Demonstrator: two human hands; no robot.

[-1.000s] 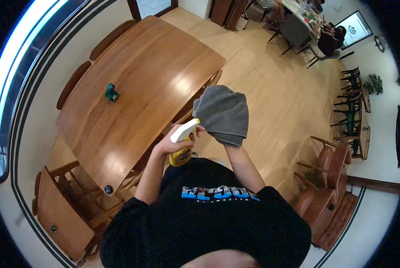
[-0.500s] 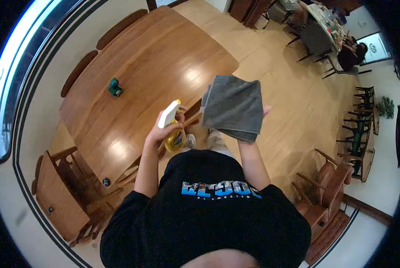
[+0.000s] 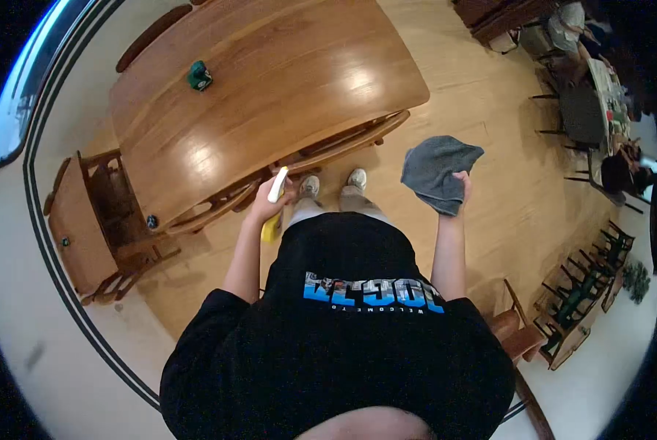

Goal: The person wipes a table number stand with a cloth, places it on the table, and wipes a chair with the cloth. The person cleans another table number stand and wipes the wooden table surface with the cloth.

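Note:
My left hand (image 3: 264, 202) is wrapped round a spray bottle (image 3: 276, 186) with a white trigger head and a yellow body, held low in front of me beside the table edge. On the other side, my right hand (image 3: 462, 192) grips a grey cloth (image 3: 440, 167), its thumb on top and the other fingers hidden beneath. The cloth hangs loosely folded over the floor, apart from any furniture. Ahead and to the left lies a large wooden table (image 3: 292, 81), on which a small dark green object (image 3: 199, 75) stands.
Wooden chairs (image 3: 372, 137) are tucked against the table's near side. A smaller wooden table (image 3: 79, 220) stands at the left. Seated people (image 3: 625, 172) are at a far table on the right. More chairs (image 3: 589, 282) and an armchair (image 3: 515, 330) line the right side.
My view has turned and the large table now sits higher. My right hand moved right, and the cloth went from a flat folded square to a looser, crumpled shape. The bottle tilted away.

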